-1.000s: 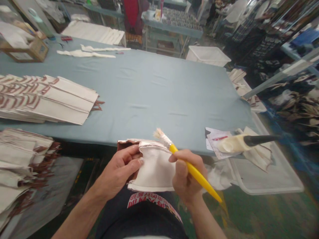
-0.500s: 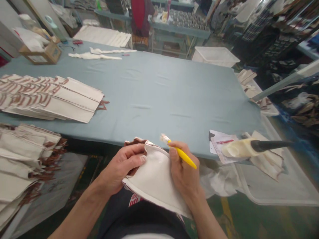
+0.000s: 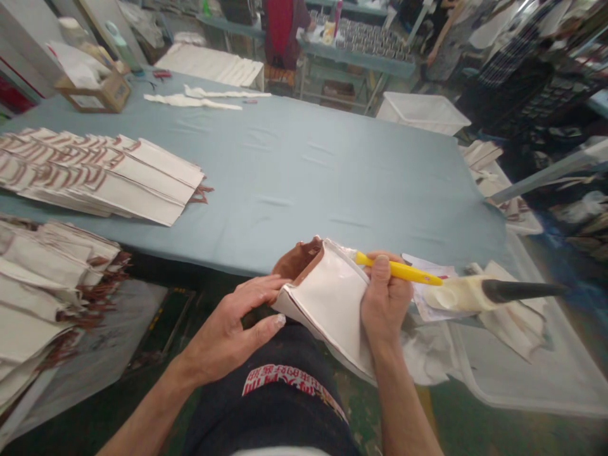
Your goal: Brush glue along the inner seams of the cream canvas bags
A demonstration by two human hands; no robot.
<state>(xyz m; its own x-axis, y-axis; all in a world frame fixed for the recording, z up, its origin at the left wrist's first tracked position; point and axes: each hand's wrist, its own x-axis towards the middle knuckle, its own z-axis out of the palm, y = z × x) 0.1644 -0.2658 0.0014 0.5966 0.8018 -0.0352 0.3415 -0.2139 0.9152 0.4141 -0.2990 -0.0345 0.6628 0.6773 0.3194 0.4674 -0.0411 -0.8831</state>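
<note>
A white leather-like bag piece (image 3: 335,297) with a brown lining (image 3: 299,259) is held in front of my body, its mouth gaping toward the upper left. My right hand (image 3: 387,297) closes round a yellow-handled brush (image 3: 403,271) and also grips the piece's right side. The brush head is mostly hidden at the piece's upper right edge. My left hand (image 3: 247,313) has its thumb spread away from its stretched fingers; the fingertips touch the piece's left corner. Whitish residue shows on the thumb tip.
Stacked white pieces with brown trim (image 3: 142,171) lie on the blue-grey table (image 3: 304,171); more hang at lower left (image 3: 38,297). At right are a cream container with a dark handle (image 3: 475,294) and a plastic bin (image 3: 513,386). A cardboard box (image 3: 95,95) stands far left.
The bag piece has turned and shifted right, showing more brown lining. My left thumb has come off its face. My right hand has moved right, and the brush handle now points right.
</note>
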